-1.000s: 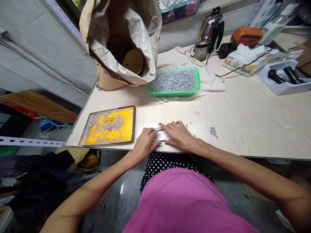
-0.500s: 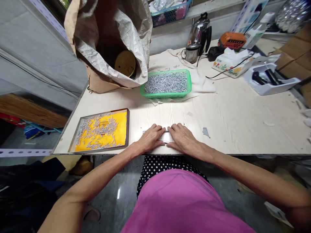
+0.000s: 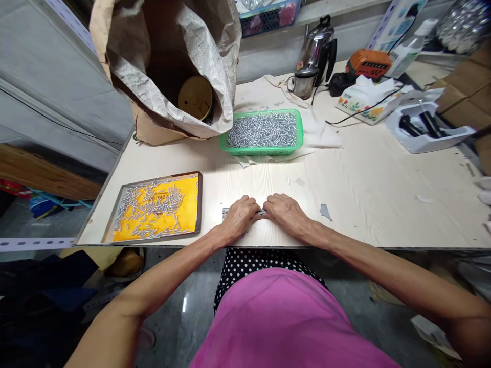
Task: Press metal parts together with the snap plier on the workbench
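Note:
Near the table's front edge, my left hand [image 3: 241, 219] and my right hand [image 3: 286, 214] grip a narrow grey metal strip [image 3: 262, 211] from both ends. Fingers are curled over its far side, with the thumbs on the near side. Most of the strip is hidden under the hands; its left end shows past my left hand, and its exact kind is unclear. Left of my hands lies a shallow tray [image 3: 199, 204] with a yellow bottom, strewn with small silver pins. Beyond the hands, a green plastic basket [image 3: 264, 152] is filled with similar small metal pins.
A large open paper sack [image 3: 161, 128] with a round tin [image 3: 195, 97] inside stands at the back left. Behind are a steel kettle [image 3: 315, 48], a metal cup [image 3: 303, 84], an orange battery [image 3: 368, 64], a tissue box [image 3: 362, 105] and a white holder [image 3: 416, 138].
The strip has been turned in my fingers: its broad pale face showed between the hands before, and now only a narrow edge does. My thumbs have moved up closer to the fingers.

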Demonstrator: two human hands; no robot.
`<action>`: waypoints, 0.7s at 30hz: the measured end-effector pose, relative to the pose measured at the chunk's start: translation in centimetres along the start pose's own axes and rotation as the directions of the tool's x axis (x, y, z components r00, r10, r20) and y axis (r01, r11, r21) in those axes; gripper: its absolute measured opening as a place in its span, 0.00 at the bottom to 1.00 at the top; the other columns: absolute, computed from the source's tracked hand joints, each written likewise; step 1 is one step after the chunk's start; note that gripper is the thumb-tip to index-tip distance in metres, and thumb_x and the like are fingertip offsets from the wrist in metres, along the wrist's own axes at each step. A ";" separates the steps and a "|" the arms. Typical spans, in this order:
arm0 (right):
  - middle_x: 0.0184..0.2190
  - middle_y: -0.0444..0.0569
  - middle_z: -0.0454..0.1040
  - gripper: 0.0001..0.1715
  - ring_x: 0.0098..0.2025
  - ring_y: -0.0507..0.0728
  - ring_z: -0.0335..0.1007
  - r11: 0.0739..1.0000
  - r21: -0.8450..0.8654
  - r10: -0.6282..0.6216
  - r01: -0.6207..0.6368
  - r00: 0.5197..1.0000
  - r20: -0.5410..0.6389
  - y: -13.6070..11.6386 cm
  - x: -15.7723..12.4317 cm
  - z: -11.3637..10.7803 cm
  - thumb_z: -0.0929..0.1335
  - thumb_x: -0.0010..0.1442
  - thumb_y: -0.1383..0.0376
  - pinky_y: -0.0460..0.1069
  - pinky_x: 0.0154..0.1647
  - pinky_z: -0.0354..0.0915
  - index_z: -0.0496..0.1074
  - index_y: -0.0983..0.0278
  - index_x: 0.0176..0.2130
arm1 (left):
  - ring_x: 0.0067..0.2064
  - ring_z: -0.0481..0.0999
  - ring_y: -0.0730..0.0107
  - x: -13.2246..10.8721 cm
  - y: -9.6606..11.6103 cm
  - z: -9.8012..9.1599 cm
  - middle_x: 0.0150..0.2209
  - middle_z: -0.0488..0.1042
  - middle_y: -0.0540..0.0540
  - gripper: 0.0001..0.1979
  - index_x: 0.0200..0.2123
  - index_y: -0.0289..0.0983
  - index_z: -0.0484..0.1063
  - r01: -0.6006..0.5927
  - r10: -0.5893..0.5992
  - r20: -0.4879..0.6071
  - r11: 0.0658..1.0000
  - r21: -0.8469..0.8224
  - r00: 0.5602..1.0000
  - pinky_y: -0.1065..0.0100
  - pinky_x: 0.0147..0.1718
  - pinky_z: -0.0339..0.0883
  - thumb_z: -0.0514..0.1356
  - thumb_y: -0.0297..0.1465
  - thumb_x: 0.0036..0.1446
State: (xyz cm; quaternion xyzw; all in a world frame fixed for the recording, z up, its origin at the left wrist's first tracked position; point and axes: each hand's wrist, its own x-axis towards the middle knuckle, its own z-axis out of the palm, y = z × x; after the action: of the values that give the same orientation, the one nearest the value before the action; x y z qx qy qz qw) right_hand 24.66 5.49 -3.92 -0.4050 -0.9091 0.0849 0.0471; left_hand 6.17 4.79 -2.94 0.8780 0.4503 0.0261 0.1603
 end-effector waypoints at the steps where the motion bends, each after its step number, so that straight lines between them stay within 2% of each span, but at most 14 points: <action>1: 0.35 0.52 0.73 0.11 0.40 0.59 0.65 1.000 0.013 0.005 -0.005 1.000 -0.005 0.2 -0.1 -0.1 0.66 0.66 0.61 0.51 0.39 0.56 0.73 0.66 0.36 | 0.43 0.69 0.59 -0.2 0.1 0.0 0.36 0.72 0.42 0.16 0.36 0.34 0.73 0.006 -0.006 -0.002 1.000 0.009 1.000 0.60 0.42 0.67 0.52 0.38 0.68; 3: 0.38 0.54 0.72 0.13 0.42 0.60 0.64 0.998 0.058 -0.009 0.011 1.000 -0.029 0.7 -0.4 -0.4 0.68 0.63 0.58 0.51 0.41 0.57 0.73 0.67 0.41 | 0.47 0.70 0.57 -0.8 0.3 0.2 0.42 0.74 0.40 0.13 0.44 0.34 0.71 0.022 -0.021 -0.030 0.999 0.023 0.999 0.57 0.46 0.68 0.54 0.37 0.66; 6: 0.45 0.56 0.70 0.30 0.45 0.62 0.62 0.988 0.138 -0.069 0.074 0.997 -0.047 2.1 -0.7 -0.7 0.71 0.58 0.50 0.53 0.43 0.58 0.70 0.68 0.52 | 0.59 0.65 0.52 -2.0 1.0 1.4 0.57 0.67 0.35 0.17 0.55 0.34 0.64 0.039 -0.036 -0.140 0.999 0.019 0.990 0.49 0.55 0.65 0.56 0.34 0.65; 7: 0.45 0.57 0.70 0.33 0.45 0.62 0.62 0.983 0.160 -0.079 0.085 0.996 -0.040 2.6 -0.7 -0.7 0.70 0.58 0.48 0.53 0.43 0.58 0.69 0.68 0.53 | 0.63 0.62 0.51 -2.5 1.4 2.0 0.61 0.64 0.33 0.18 0.57 0.34 0.63 0.034 -0.031 -0.183 0.999 0.012 0.983 0.47 0.58 0.63 0.55 0.33 0.66; 9: 0.45 0.56 0.71 0.28 0.45 0.62 0.63 0.980 0.188 -0.063 0.068 0.997 -0.033 3.4 -0.5 -0.7 0.67 0.63 0.50 0.53 0.44 0.58 0.69 0.67 0.54 | 0.68 0.55 0.51 -3.3 2.4 3.3 0.65 0.59 0.32 0.20 0.59 0.34 0.60 0.008 -0.009 -0.252 1.000 -0.006 0.968 0.46 0.61 0.58 0.54 0.32 0.66; 12: 0.41 0.54 0.74 0.15 0.44 0.60 0.64 0.985 0.169 0.024 -0.014 0.998 -0.062 4.1 0.5 -0.3 0.63 0.67 0.60 0.53 0.43 0.56 0.73 0.66 0.47 | 0.70 0.48 0.50 -4.2 4.3 4.8 0.66 0.57 0.32 0.23 0.62 0.34 0.58 -0.044 0.033 -0.271 0.998 -0.038 0.962 0.45 0.63 0.56 0.54 0.34 0.66; 14: 0.39 0.53 0.75 0.11 0.43 0.60 0.63 0.991 0.116 0.073 -0.062 0.993 -0.091 4.3 1.5 -0.3 0.64 0.66 0.64 0.53 0.42 0.54 0.75 0.65 0.41 | 0.70 0.51 0.50 -4.6 5.4 5.3 0.65 0.60 0.33 0.23 0.62 0.35 0.59 -0.069 0.052 -0.241 0.996 -0.062 0.969 0.43 0.64 0.54 0.54 0.36 0.67; 17: 0.38 0.52 0.76 0.10 0.44 0.61 0.63 0.995 0.030 0.098 -0.095 0.989 -0.115 4.4 3.4 -0.9 0.65 0.66 0.64 0.54 0.43 0.51 0.75 0.64 0.37 | 0.68 0.56 0.52 -4.7 6.1 5.2 0.63 0.65 0.35 0.21 0.59 0.36 0.63 -0.070 0.047 -0.208 0.992 -0.104 0.977 0.42 0.64 0.51 0.53 0.38 0.67; 19: 0.39 0.53 0.76 0.10 0.45 0.62 0.62 0.994 -0.018 0.107 -0.110 0.989 -0.106 3.8 4.5 -1.6 0.65 0.66 0.64 0.55 0.43 0.50 0.75 0.64 0.38 | 0.68 0.56 0.52 -4.6 6.0 4.9 0.62 0.65 0.35 0.22 0.59 0.36 0.64 -0.058 0.030 -0.203 0.990 -0.132 0.979 0.41 0.64 0.50 0.53 0.40 0.67; 21: 0.42 0.54 0.75 0.10 0.47 0.63 0.61 0.997 -0.058 0.048 -0.053 0.995 -0.085 2.2 5.3 -2.2 0.65 0.66 0.66 0.55 0.43 0.50 0.75 0.63 0.42 | 0.68 0.55 0.51 -4.3 5.9 4.7 0.63 0.65 0.35 0.23 0.59 0.36 0.63 -0.054 0.022 -0.200 0.986 -0.157 0.980 0.41 0.64 0.49 0.54 0.41 0.66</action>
State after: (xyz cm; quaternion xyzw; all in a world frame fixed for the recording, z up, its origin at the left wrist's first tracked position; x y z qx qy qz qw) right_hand 23.10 11.11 -2.06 -0.4322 -0.8980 0.0416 0.0706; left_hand 9.15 -3.07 -5.16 0.8637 0.4433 0.1526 0.1848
